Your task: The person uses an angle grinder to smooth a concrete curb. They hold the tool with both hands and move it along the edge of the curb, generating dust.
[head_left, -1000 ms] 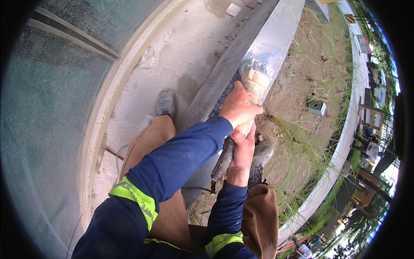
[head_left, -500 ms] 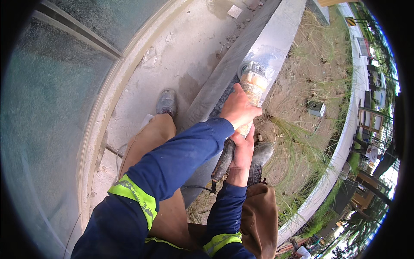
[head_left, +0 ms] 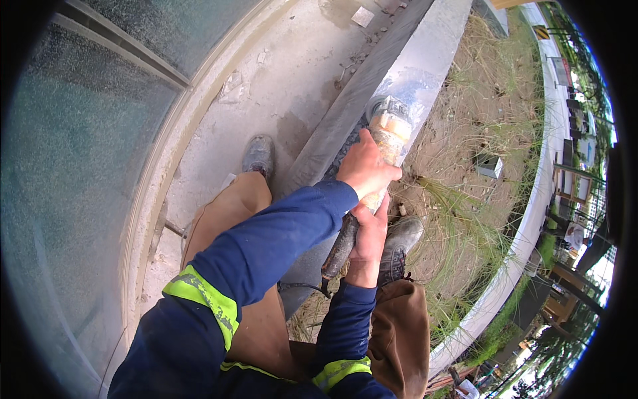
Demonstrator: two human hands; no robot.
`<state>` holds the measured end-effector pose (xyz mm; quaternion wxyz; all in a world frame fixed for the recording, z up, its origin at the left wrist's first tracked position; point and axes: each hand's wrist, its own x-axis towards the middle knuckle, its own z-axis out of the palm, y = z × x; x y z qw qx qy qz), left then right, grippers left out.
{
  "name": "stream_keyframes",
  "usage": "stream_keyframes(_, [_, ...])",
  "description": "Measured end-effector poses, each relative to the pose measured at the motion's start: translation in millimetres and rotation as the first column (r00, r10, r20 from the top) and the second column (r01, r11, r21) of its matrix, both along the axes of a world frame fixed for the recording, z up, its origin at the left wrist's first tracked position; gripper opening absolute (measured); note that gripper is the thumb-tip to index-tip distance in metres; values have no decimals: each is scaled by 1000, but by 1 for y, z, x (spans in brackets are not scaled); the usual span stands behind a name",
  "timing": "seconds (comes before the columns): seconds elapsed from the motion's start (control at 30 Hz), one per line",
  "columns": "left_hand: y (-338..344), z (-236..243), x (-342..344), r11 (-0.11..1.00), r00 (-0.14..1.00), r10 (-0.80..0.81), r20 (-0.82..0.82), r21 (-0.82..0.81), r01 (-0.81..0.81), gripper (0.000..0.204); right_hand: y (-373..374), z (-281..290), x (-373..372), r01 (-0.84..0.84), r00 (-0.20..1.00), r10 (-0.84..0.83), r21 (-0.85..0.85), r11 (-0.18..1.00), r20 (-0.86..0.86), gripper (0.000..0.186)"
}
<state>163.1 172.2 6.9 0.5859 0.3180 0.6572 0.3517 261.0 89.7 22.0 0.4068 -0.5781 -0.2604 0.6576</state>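
Gripping a dust-caked angle grinder (head_left: 380, 156) with both hands, a person in a blue work jacket with yellow reflective bands stands astride a grey concrete curb (head_left: 399, 73) that runs from the centre of the frame to the upper right. The left hand (head_left: 364, 167) is clenched over the tool's pale body just right of centre, while the right hand (head_left: 367, 238), directly below it, is wrapped around the dark rear handle (head_left: 339, 249). The grinder's head rests against the top of the curb, where the surface looks pale and dusty. One worn grey boot (head_left: 259, 156) stands on the concrete paving (head_left: 286, 73) left of the curb; the other boot (head_left: 399, 243) is planted in dry grass (head_left: 465, 199) on the right. Curved frosted glass (head_left: 80, 166) fills the left of the frame.
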Motion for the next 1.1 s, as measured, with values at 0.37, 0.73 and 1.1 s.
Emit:
stream_keyframes(0.37, [-5, -2, 2, 1000, 1000, -24, 2, 18, 24, 79, -7, 2, -3, 44, 999, -44, -27, 999, 9, 78])
stream_keyframes(0.73, [-6, 4, -1, 997, 998, -50, 34, -53, 52, 81, -8, -2, 4, 2, 1000, -2, 8, 1000, -2, 88])
stream_keyframes(1.1, [-9, 2, -4, 999, 999, -48, -17, -19, 48, 78, -12, -1, 0, 3, 1000, -3, -38, 999, 3, 88])
